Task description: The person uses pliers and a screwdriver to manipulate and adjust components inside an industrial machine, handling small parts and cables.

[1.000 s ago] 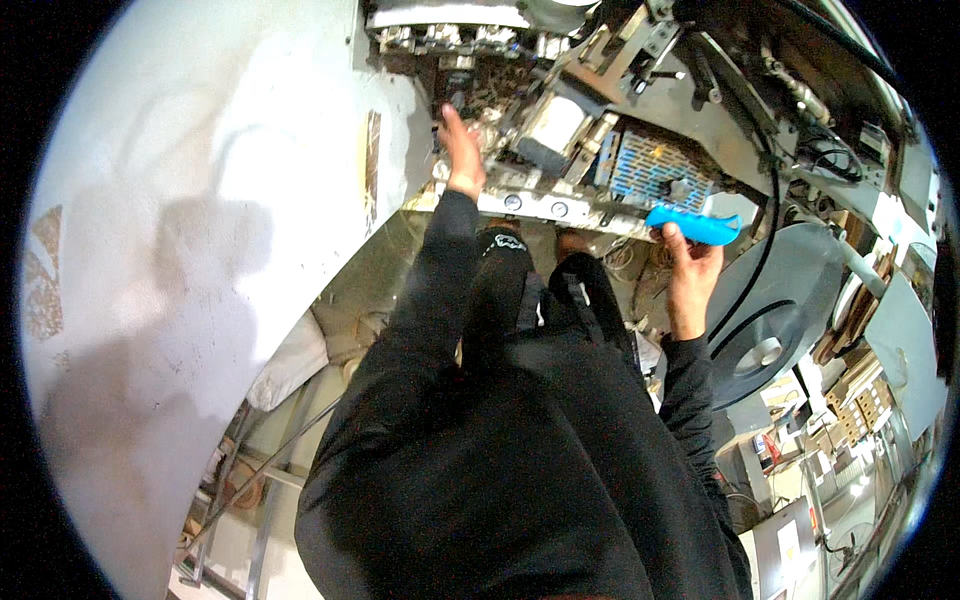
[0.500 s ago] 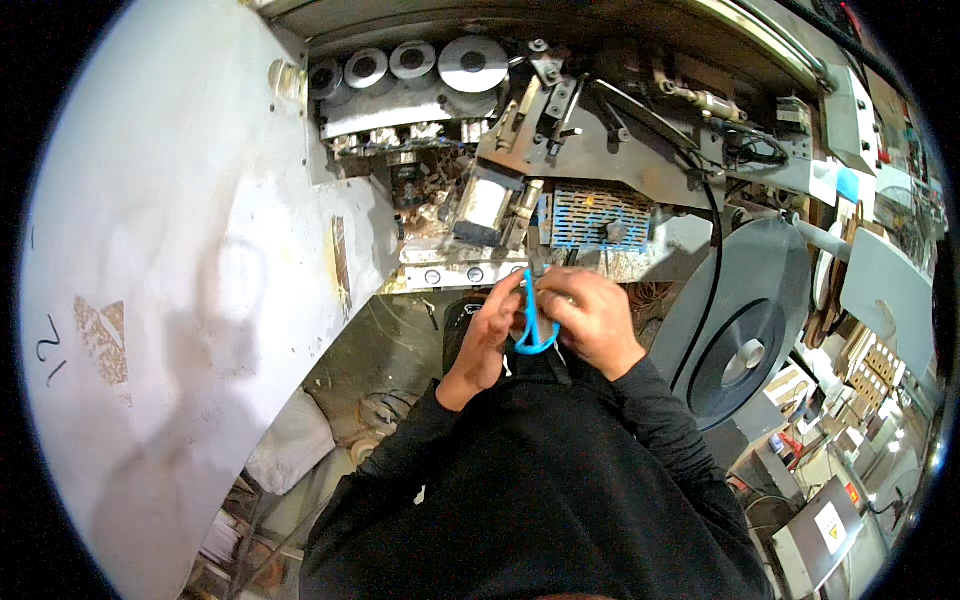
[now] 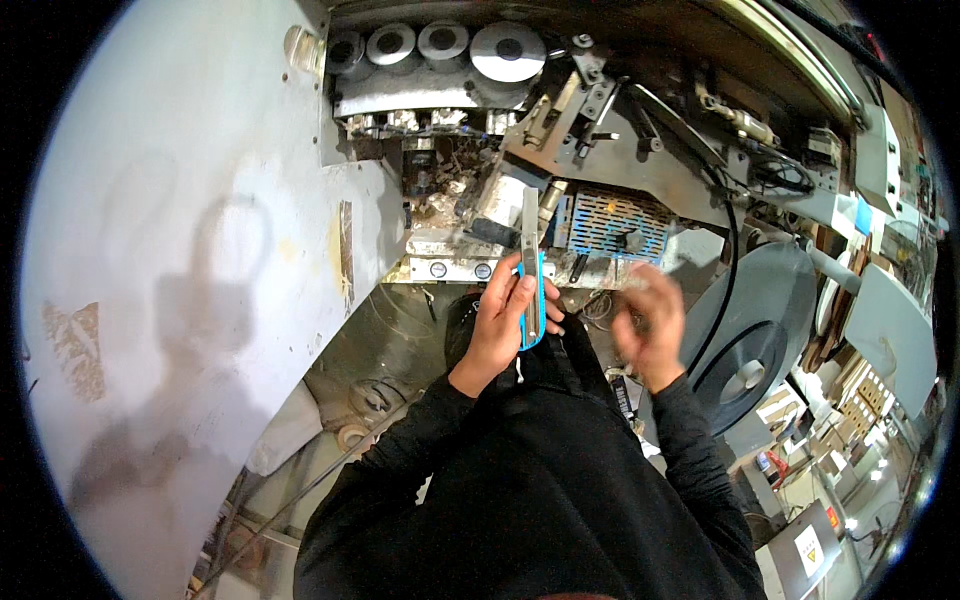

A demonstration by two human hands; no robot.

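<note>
My left hand [image 3: 503, 325] is closed around a utility knife [image 3: 532, 310] with a bright blue casing. A long grey metal strip [image 3: 530, 215] sticks up out of the casing, its end pointing away from me towards the machine. The thumb lies along the near side of the knife and fingertips show on its other side. My right hand [image 3: 650, 325] is apart from the knife, off to the right. Motion smears its fingers, so whether anything is in them cannot be made out.
Ahead stands a machine with several round metal rollers [image 3: 508, 52], a blue slotted plate [image 3: 618, 222] and a rail with gauges [image 3: 438, 270]. A large white panel [image 3: 180, 200] rises at left. A big grey reel [image 3: 745, 330] stands at right, with a black cable beside it.
My right hand has let go of the knife and moved right. The blue casing looked like an open loop; now it lies along the metal strip, which points up. The view has shifted slightly.
</note>
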